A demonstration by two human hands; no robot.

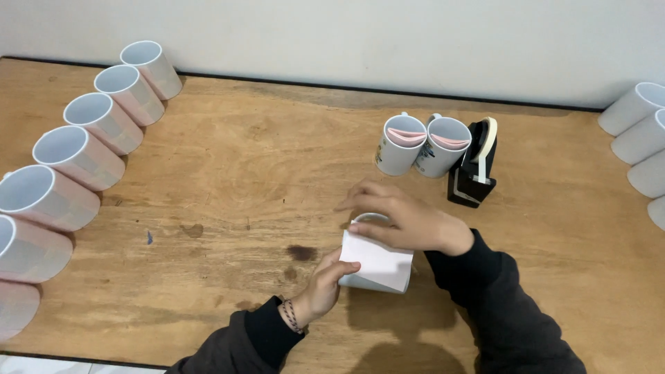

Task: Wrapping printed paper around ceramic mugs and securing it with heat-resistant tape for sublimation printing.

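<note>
A white mug (377, 266) wrapped in a sheet of white paper stands near the table's front middle. My left hand (325, 284) presses the paper against the mug's left side with thumb on top. My right hand (405, 218) lies over the mug's rim and far side, fingers spread across it. Both hands grip the same mug. Just behind them stand two printed white mugs (400, 145) (443, 147), each with a pink sheet curled inside.
A black tape dispenser (474, 170) with a roll of pale tape sits right of the two mugs. Several white mugs (76, 156) wrapped in pale paper run in a row along the left edge. More white mugs (641, 135) line the right edge. A wall bounds the wooden table (242, 159) behind.
</note>
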